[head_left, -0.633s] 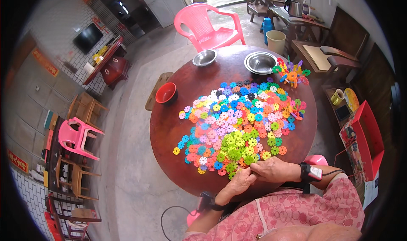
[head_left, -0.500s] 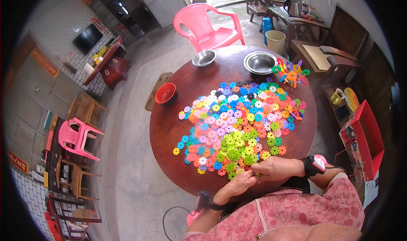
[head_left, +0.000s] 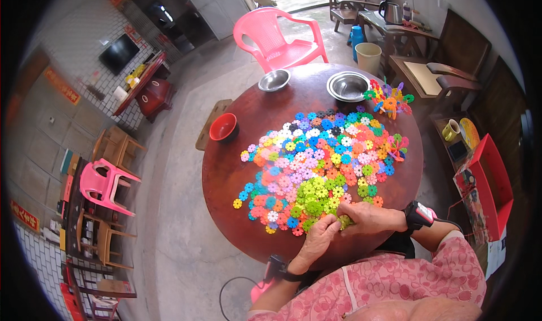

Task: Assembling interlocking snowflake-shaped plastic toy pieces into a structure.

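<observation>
My right hand [head_left: 368, 217] is closed on a yellow-green flower-shaped plastic piece [head_left: 345, 222] at the table's near edge. Close against it, my left hand [head_left: 319, 238] has its fingers pinched together at the same piece; its fingertips are partly hidden. Just beyond both hands lies a heap of yellow-green flower-shaped pieces [head_left: 317, 194]. Around the heap spread many more pieces in pink [head_left: 265, 203], blue, white, orange and other colours. Some pieces are joined into a multicoloured cluster [head_left: 389, 102] at the far right of the table, with a smaller pink-and-green cluster [head_left: 398, 146] nearer.
The round brown table [head_left: 237, 180] carries a red bowl [head_left: 224, 128], a small metal bowl [head_left: 274, 80] and nested metal bowls [head_left: 348, 87] along its far side. A pink plastic chair [head_left: 276, 38] stands beyond. At right are an open red box [head_left: 490, 180] and a yellow mug [head_left: 450, 129].
My hands have turned and drawn slightly apart, so the yellow-green piece between them now shows more. My left fingers have risen a little. The whole view has shifted slightly.
</observation>
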`<state>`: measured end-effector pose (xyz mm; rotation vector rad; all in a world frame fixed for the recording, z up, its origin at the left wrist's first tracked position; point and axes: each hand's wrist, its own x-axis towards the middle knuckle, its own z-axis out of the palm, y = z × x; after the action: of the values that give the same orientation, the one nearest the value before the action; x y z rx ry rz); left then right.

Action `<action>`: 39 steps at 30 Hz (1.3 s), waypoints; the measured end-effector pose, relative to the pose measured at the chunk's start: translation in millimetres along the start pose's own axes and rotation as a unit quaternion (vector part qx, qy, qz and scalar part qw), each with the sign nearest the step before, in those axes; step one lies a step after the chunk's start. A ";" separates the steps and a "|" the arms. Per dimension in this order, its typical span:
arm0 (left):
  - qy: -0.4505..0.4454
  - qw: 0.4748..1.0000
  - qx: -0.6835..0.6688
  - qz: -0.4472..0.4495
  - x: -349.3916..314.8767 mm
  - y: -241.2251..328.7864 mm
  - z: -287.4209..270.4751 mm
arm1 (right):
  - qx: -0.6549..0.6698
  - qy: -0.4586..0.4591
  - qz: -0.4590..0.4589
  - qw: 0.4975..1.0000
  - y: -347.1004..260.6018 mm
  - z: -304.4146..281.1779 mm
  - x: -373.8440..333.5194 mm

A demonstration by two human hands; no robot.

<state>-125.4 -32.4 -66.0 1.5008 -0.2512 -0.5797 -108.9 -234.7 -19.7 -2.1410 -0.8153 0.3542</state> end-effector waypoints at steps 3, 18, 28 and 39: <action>0.035 0.998 -0.029 0.040 2.1 -0.5 -8.5 | 0.022 0.035 -0.032 0.999 19.6 3.2 1.7; -0.119 0.948 -0.220 -0.199 0.5 8.4 -11.2 | -0.152 0.058 -0.142 0.976 1.5 9.0 -0.6; -0.114 0.966 -0.154 -0.176 -3.0 2.0 -1.3 | -0.111 0.041 -0.043 0.992 -2.2 17.6 -5.3; -0.156 0.965 -0.117 -0.174 -5.3 13.5 8.0 | 0.020 -0.034 -0.065 0.997 -13.6 -8.3 -3.8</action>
<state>-131.1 -37.1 -51.2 1.2265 -0.1527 -1.0941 -113.5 -235.7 -4.0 -2.0367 -0.9748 0.3742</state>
